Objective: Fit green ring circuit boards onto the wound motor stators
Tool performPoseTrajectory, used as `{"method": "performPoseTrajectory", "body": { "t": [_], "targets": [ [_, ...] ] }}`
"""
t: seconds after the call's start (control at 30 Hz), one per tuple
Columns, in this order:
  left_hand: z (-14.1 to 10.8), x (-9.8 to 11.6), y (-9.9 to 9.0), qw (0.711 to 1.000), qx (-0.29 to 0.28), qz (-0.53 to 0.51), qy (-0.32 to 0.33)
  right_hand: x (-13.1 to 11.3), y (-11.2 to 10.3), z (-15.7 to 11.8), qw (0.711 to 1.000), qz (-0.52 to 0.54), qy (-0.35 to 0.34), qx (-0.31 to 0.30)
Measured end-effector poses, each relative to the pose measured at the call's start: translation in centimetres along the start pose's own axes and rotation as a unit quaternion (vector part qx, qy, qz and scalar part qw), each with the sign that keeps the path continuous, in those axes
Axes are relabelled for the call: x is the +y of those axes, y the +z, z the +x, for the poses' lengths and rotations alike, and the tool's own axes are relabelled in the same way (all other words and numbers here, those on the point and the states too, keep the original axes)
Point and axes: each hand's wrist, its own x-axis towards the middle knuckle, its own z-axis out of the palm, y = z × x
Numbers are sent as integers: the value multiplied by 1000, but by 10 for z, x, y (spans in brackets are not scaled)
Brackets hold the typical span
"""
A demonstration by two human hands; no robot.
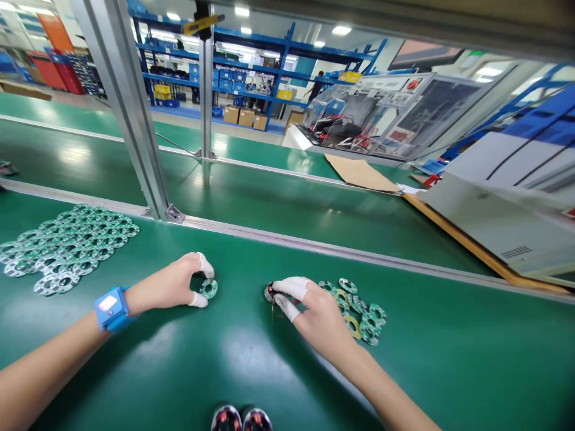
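Note:
My left hand [186, 281], with white finger cots on thumb and forefinger, is closed on a green ring-shaped circuit board [209, 289] at the tabletop. A blue strap with a small box circles that wrist. My right hand [314, 305], also wearing finger cots, pinches a motor stator [270, 292] with copper windings; thin wires hang beneath it. Fingers cover part of the stator. Just right of this hand lies a loose group of ring boards [371, 323] and yellow rings [353, 326]. Two more copper-wound stators [242, 419] stand at the bottom edge, partly cut off.
Many ring boards [85, 239] lie in overlapping rows at the left of the green bench [242, 353]. An aluminium upright [130, 114] and a low metal rail [269, 237] border the far side. Beyond are a green belt [291, 206], cardboard [359, 172] and a grey machine cabinet [507, 215].

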Motion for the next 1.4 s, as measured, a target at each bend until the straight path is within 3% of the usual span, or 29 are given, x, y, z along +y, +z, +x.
{"method": "performPoseTrajectory", "body": {
  "t": [0.1, 0.2, 0.3, 0.43, 0.53, 0.63, 0.73, 0.87, 1.03, 1.17, 1.27, 1.4],
  "targets": [
    [13, 30, 13, 994, 101, 23, 31, -8, 2, 1, 983, 154, 92, -27],
    [29, 66, 27, 983, 160, 62, 64, -11, 0, 5, 921, 332, 201, -38],
    [44, 91, 37, 975, 196, 70, 72, -6, -6, 8, 879, 413, 240, 5],
    [56, 99, 43, 979, 184, -39, 72, 3, -13, 12, 864, 430, 257, 52],
    [63, 94, 43, 973, 112, -195, 48, 5, -15, 13, 870, 422, 250, 46],
    [69, 90, 43, 932, 51, -358, 4, 3, -17, 12, 892, 386, 228, 53],
    [72, 91, 46, 894, 59, -441, -47, 0, -17, 8, 938, 292, 179, 52],
    [73, 95, 54, 876, 63, -475, -60, 1, -18, 5, 982, 128, 123, 57],
    [76, 90, 64, 918, 67, -392, -20, 12, -26, 5, 996, 29, 89, 3],
    [75, 80, 70, 983, 121, -138, 28, 29, -35, 5, 996, -2, 93, 9],
    [73, 73, 74, 990, 122, 57, 45, 42, -37, 4, 989, 45, 136, 22],
    [74, 67, 82, 986, 99, 118, 63, 44, -26, 4, 983, 95, 154, -17]
  ]
}}
